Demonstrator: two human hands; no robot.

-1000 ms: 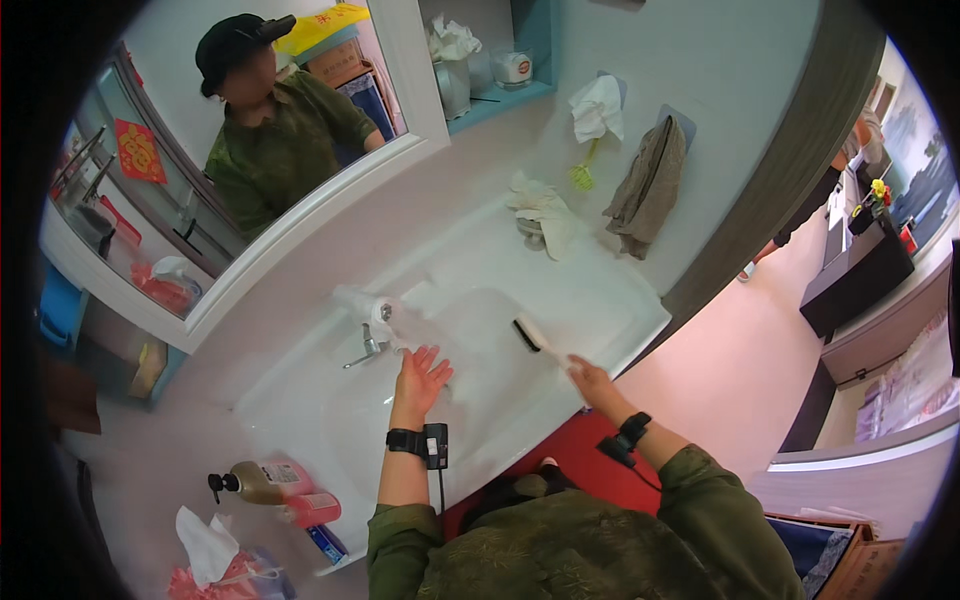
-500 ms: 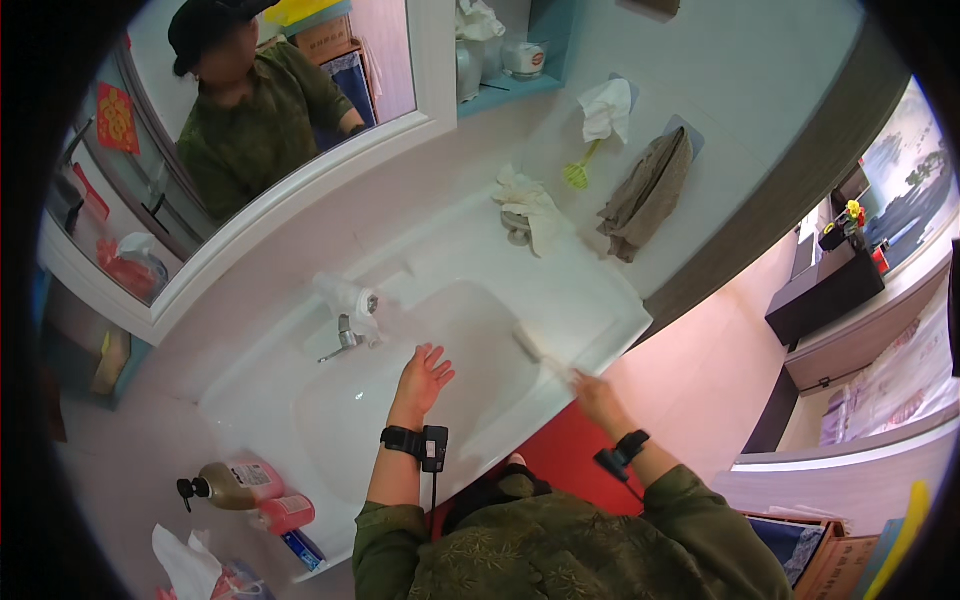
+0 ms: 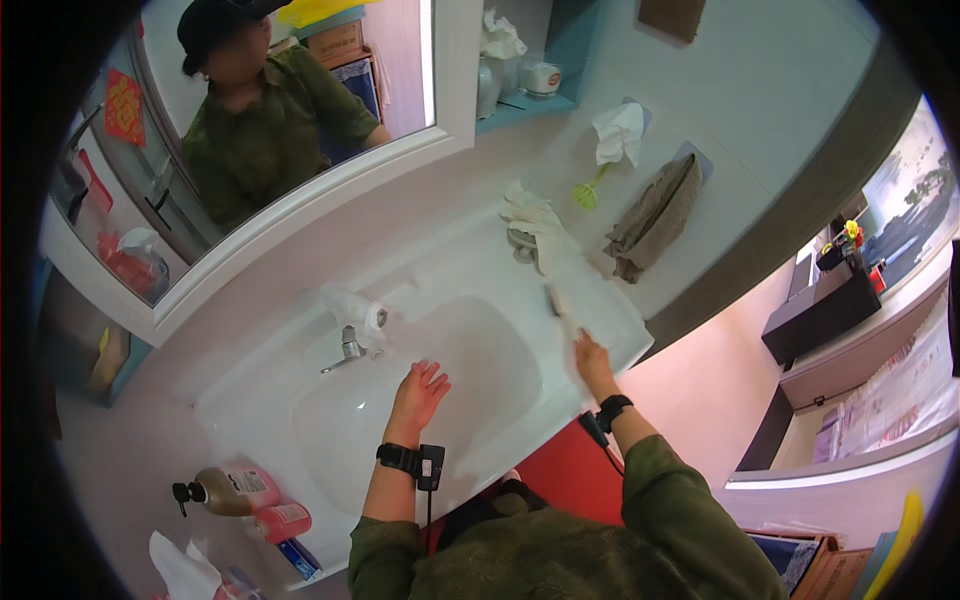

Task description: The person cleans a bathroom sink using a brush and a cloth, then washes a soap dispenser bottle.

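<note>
My right hand (image 3: 594,362) is closed round the handle of a pale brush (image 3: 563,308), whose head with darker bristles points away from me over the right-hand counter of the sink. Whether the bristles touch the surface I cannot tell. My left hand (image 3: 420,398) hovers over the white basin (image 3: 480,350), fingers apart and nothing in it. Just beyond that hand stands the chrome faucet (image 3: 350,346), with a white wrapping around its base. At the back right corner of the counter, a cream cloth (image 3: 538,225) lies draped over a roundish grey object.
A brown towel (image 3: 655,215) and a white cloth (image 3: 618,132) hang on the wall beside a green brush (image 3: 586,192). Pump bottle (image 3: 225,490), pink bottle (image 3: 280,521) and blue box (image 3: 299,558) stand at the left end. The mirror cabinet (image 3: 300,205) juts out above the sink.
My right hand has moved the brush forward and to the right, from the basin's right rim onto the counter. My left hand stays over the basin, slightly lower in view.
</note>
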